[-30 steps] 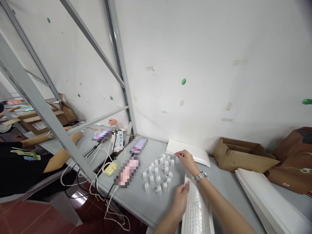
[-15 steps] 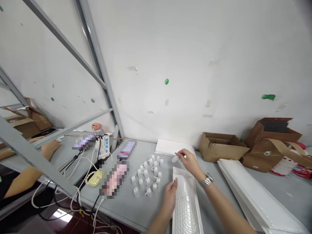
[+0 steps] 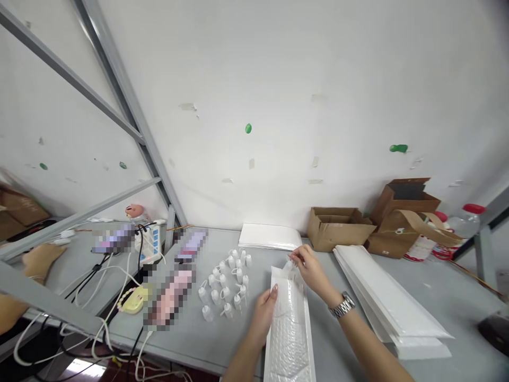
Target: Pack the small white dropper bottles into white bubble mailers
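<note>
head view: the left hand (image 3: 264, 314) grips the near-left edge of a white bubble mailer (image 3: 289, 329), thumb lying on top of it just below the mouth. the right hand (image 3: 310, 269) is at that mouth, its thumb and fingers pinched together on a small translucent piece (image 3: 289, 263); the fingers cover part of it, so i cannot tell what it is. a silver watch (image 3: 342, 306) sits on the right wrist. the mailer lies lengthwise in front of the person, over the grey surface (image 3: 328, 337), its lower end running out of view.

to the left of the mailer, well apart from the right hand, stands a loose group of small clear bottles (image 3: 226, 294) with white tops, upright, several with a thin loop at the neck. behind the hands, near the wall (image 3: 278, 69), is a flat white stack (image 3: 268, 236). to the right of it are an open cardboard box (image 3: 342, 236) and a brown paper bag (image 3: 392, 236), and in front of these a pile of long white mailers (image 3: 392, 297). farther left, a yellow case (image 3: 134, 300) with a beaded strap lies near a pink blurred item (image 3: 172, 300) and a white power strip (image 3: 150, 243). past the metal frame, another person's hand (image 3: 43, 260) rests at the left.
</note>
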`<state>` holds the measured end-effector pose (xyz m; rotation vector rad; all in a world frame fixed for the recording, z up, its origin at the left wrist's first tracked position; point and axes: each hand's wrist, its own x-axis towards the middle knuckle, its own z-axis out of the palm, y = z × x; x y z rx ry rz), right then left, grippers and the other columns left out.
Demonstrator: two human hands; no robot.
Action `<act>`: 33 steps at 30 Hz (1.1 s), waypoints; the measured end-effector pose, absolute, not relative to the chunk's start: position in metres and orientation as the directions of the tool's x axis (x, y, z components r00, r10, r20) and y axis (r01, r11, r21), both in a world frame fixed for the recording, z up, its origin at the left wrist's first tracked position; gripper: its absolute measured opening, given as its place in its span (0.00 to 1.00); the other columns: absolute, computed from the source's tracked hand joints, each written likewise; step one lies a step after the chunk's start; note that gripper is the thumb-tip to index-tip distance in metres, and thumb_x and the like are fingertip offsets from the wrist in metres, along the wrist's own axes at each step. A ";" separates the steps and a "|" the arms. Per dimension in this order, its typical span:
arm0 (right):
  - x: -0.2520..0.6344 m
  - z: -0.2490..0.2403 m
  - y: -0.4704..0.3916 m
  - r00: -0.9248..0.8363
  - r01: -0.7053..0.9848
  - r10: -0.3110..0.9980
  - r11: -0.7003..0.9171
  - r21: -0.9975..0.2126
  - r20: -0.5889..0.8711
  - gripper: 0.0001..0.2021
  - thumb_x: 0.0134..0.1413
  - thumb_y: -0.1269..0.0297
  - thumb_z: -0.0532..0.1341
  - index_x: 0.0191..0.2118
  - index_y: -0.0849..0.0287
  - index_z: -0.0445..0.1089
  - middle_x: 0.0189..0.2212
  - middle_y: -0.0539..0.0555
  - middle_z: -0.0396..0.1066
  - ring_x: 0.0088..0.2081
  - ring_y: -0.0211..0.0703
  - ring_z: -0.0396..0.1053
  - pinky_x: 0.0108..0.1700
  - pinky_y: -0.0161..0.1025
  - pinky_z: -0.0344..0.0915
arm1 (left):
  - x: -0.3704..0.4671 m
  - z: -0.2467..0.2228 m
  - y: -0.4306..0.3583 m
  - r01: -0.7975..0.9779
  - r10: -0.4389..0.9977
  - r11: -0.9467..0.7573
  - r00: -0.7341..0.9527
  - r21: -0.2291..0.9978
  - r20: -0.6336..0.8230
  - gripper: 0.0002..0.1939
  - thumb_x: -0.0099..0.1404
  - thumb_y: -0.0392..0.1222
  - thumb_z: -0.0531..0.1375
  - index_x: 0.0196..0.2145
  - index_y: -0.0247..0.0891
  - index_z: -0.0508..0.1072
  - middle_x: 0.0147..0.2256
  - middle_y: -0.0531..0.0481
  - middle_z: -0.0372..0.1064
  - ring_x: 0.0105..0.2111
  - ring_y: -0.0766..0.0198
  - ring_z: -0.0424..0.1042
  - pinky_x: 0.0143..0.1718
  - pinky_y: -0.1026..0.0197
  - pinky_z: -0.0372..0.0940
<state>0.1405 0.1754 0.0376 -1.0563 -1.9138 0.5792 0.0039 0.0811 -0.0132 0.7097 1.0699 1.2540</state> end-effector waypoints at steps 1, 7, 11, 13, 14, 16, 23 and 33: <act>0.140 0.035 0.176 -0.267 0.450 0.851 0.525 -0.723 0.452 0.09 0.56 0.61 0.50 0.28 0.57 0.61 0.31 0.55 0.63 0.32 0.43 0.63 0.35 0.39 0.62 | 0.004 -0.012 0.081 -0.390 0.970 0.214 -0.027 0.895 -0.244 0.28 0.49 0.61 0.60 0.33 0.31 0.75 0.25 0.48 0.72 0.29 0.59 0.69 0.34 0.62 0.59; 0.137 0.032 0.174 -0.299 0.457 0.894 0.441 -0.773 0.333 0.09 0.57 0.63 0.48 0.29 0.57 0.60 0.22 0.49 0.65 0.24 0.40 0.63 0.29 0.37 0.60 | 0.004 -0.008 0.079 -0.373 0.962 0.233 -0.049 0.898 -0.270 0.28 0.48 0.63 0.60 0.31 0.32 0.74 0.26 0.49 0.71 0.31 0.59 0.68 0.36 0.61 0.59; 0.131 0.035 0.168 -0.392 0.460 0.885 0.424 -0.780 0.250 0.09 0.55 0.65 0.51 0.27 0.57 0.63 0.19 0.48 0.67 0.22 0.39 0.64 0.28 0.35 0.59 | 0.004 -0.010 0.079 -0.355 0.960 0.235 -0.063 0.905 -0.273 0.27 0.48 0.63 0.60 0.29 0.32 0.73 0.22 0.53 0.66 0.27 0.63 0.65 0.34 0.63 0.58; 0.125 0.035 0.164 -0.438 0.456 0.873 0.422 -0.784 0.214 0.09 0.54 0.66 0.52 0.26 0.57 0.65 0.21 0.49 0.70 0.24 0.40 0.66 0.29 0.35 0.60 | 0.004 -0.010 0.079 -0.349 0.958 0.238 -0.071 0.906 -0.279 0.28 0.47 0.64 0.59 0.29 0.32 0.73 0.21 0.54 0.64 0.26 0.64 0.64 0.33 0.62 0.57; 0.123 0.035 0.162 -0.457 0.456 0.867 0.420 -0.785 0.199 0.09 0.53 0.66 0.53 0.25 0.58 0.66 0.22 0.50 0.71 0.25 0.40 0.67 0.29 0.35 0.61 | 0.004 -0.010 0.079 -0.353 0.956 0.240 -0.078 0.904 -0.284 0.28 0.46 0.64 0.60 0.29 0.32 0.73 0.21 0.54 0.64 0.26 0.64 0.64 0.33 0.62 0.57; 0.121 0.035 0.158 -0.465 0.462 0.865 0.419 -0.782 0.189 0.11 0.54 0.64 0.53 0.25 0.58 0.68 0.25 0.52 0.73 0.29 0.42 0.69 0.32 0.35 0.62 | 0.004 -0.009 0.078 -0.378 0.952 0.238 -0.091 0.895 -0.292 0.29 0.46 0.64 0.60 0.30 0.32 0.73 0.21 0.54 0.65 0.27 0.63 0.64 0.33 0.62 0.58; 0.124 0.046 0.142 -0.494 0.514 0.861 0.399 -0.760 0.119 0.17 0.58 0.57 0.49 0.27 0.58 0.69 0.26 0.53 0.73 0.29 0.44 0.68 0.32 0.37 0.61 | 0.004 -0.004 0.078 -0.404 0.961 0.193 -0.106 0.894 -0.256 0.27 0.49 0.62 0.60 0.30 0.31 0.74 0.23 0.51 0.69 0.29 0.61 0.67 0.34 0.61 0.58; 0.155 0.015 0.124 -0.223 0.350 0.952 0.277 -0.895 0.208 0.22 0.50 0.50 0.57 0.47 0.60 0.65 0.43 0.60 0.68 0.41 0.50 0.67 0.45 0.49 0.64 | 0.000 0.007 0.082 -0.496 0.891 0.136 -0.317 0.858 -0.325 0.23 0.48 0.57 0.64 0.36 0.36 0.75 0.44 0.44 0.72 0.49 0.51 0.65 0.50 0.56 0.57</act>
